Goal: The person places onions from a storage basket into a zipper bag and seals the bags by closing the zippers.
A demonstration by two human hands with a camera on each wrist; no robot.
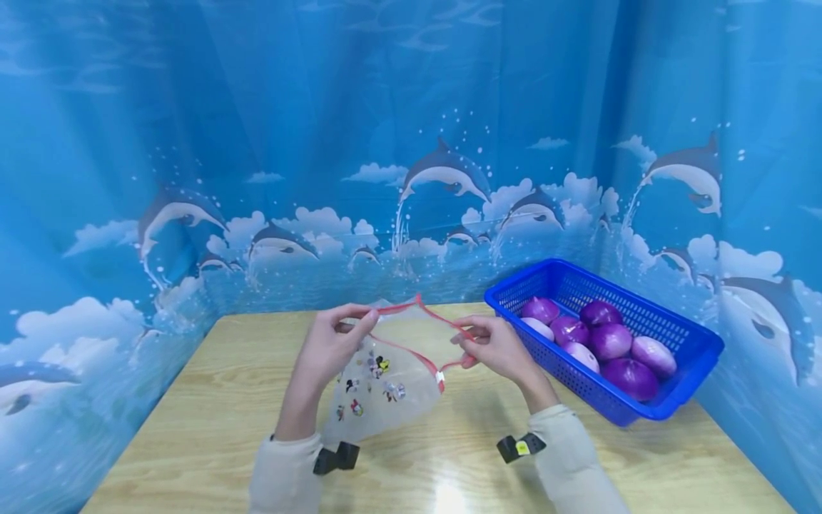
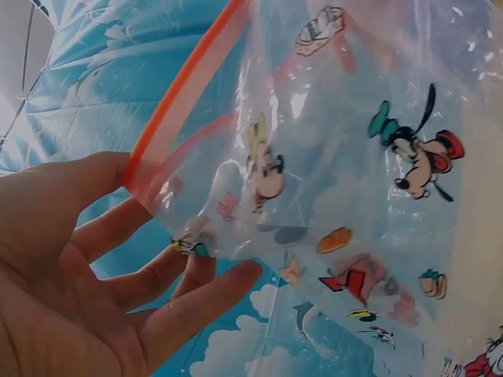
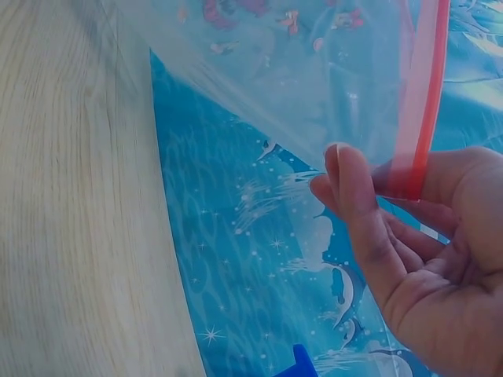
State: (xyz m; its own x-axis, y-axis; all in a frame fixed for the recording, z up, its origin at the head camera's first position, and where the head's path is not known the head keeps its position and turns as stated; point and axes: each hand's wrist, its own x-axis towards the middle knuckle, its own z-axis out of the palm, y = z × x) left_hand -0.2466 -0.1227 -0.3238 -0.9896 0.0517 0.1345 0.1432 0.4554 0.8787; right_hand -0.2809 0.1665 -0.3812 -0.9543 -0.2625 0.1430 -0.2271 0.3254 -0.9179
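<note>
A clear plastic zip bag with cartoon figures printed on it hangs between the two hands above the table. Its red-edged mouth is spread apart, and a white slider sits at the near edge. My left hand pinches one end of the red edge; the left wrist view shows its other fingers spread behind the printed film. On the opposite side, my right hand holds the red strip between thumb and fingers. No contents show inside the bag.
At the right of the wooden table stands a blue perforated basket, close to the right forearm. Several purple onions lie in it. A blue curtain printed with dolphins hangs behind and beside the table.
</note>
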